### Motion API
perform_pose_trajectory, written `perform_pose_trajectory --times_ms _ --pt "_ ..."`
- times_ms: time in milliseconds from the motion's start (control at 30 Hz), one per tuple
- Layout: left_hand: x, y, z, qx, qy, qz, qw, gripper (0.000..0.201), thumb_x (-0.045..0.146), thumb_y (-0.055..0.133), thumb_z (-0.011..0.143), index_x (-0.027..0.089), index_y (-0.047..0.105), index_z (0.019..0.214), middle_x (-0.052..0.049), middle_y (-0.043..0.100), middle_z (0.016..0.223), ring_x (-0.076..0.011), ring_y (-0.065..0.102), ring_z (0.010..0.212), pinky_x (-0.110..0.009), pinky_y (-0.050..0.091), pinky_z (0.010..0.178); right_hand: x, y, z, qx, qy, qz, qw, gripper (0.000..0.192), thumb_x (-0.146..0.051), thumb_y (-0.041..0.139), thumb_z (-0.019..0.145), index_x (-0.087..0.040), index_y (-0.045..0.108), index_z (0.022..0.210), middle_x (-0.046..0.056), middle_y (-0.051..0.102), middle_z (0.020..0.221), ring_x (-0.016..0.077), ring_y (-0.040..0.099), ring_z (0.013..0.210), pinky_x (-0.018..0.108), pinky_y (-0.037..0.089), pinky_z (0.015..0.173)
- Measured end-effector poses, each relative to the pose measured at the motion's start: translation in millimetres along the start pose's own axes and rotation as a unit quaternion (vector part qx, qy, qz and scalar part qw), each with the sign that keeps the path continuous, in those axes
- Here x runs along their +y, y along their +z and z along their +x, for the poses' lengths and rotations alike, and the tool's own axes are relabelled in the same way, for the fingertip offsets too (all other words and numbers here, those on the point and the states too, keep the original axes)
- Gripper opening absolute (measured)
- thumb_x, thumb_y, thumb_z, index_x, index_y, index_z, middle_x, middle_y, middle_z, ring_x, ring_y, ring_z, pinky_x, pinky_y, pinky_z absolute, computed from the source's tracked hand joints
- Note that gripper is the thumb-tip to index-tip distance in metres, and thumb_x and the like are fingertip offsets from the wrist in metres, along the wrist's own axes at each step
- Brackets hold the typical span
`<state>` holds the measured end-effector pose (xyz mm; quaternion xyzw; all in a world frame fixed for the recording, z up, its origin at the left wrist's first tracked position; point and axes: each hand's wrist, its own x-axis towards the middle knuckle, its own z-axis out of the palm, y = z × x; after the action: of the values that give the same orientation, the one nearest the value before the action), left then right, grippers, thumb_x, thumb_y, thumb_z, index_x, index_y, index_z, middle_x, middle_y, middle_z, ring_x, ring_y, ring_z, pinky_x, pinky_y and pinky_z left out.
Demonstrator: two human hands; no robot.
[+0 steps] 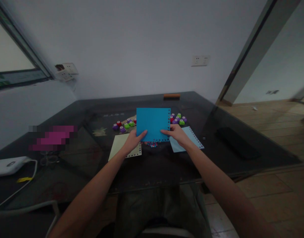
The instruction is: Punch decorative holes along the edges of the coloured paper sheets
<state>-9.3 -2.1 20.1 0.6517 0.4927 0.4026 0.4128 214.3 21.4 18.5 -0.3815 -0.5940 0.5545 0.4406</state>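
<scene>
A blue sheet of paper [153, 120] with punched holes along its right and bottom edges is held up over the table between both hands. My left hand [134, 139] grips its lower left, thumb on the front. On the lower right, my right hand [177, 133] pinches it the same way. Below my left hand lies a pale yellow punched sheet [118, 145]; a light blue punched sheet [188, 137] lies partly under my right hand. Small coloured bits [152, 144] show in a pile just below the held sheet. The fingers behind the sheet are hidden.
Small purple, red and green craft punches [127, 125] stand left of the sheet, and more punches [178, 119] stand right. A black case [237, 142] lies at the right, a brown block [171, 96] at the back. A white device [10, 165] with a cable sits far left.
</scene>
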Motion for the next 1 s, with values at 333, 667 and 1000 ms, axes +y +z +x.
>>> perform_pose_trajectory --times_ms 333,667,1000 --pt "-8 3.0 1 -0.023 -0.012 0.001 1.000 0.038 0.052 0.055 0.080 0.015 0.060 0.086 -0.006 0.067 0.063 -0.0178 0.061 0.054 -0.031 0.051 0.056 4 2 0 0.004 0.006 -0.026 1.000 0.040 -0.038 0.078 0.061 -0.014 0.068 0.092 0.011 0.070 0.099 0.0237 0.066 0.086 0.043 0.053 0.083" --pt "-9 2.6 2 -0.022 -0.008 -0.003 1.000 0.038 0.051 0.055 0.080 0.014 0.061 0.086 -0.005 0.067 0.063 -0.0179 0.063 0.055 -0.031 0.053 0.057 10 1 2 0.010 -0.006 -0.050 0.999 0.041 -0.040 0.078 0.061 -0.014 0.069 0.091 0.011 0.071 0.097 0.0238 0.067 0.084 0.043 0.053 0.081" --pt "-7 2.4 2 -0.017 -0.005 0.001 1.000 0.037 0.052 0.056 0.079 0.015 0.061 0.083 -0.004 0.068 0.067 -0.0170 0.063 0.055 -0.030 0.052 0.056 10 0 4 0.023 -0.004 -0.065 0.998 0.039 -0.039 0.077 0.063 -0.013 0.069 0.091 0.012 0.070 0.098 0.0239 0.067 0.084 0.043 0.053 0.083"
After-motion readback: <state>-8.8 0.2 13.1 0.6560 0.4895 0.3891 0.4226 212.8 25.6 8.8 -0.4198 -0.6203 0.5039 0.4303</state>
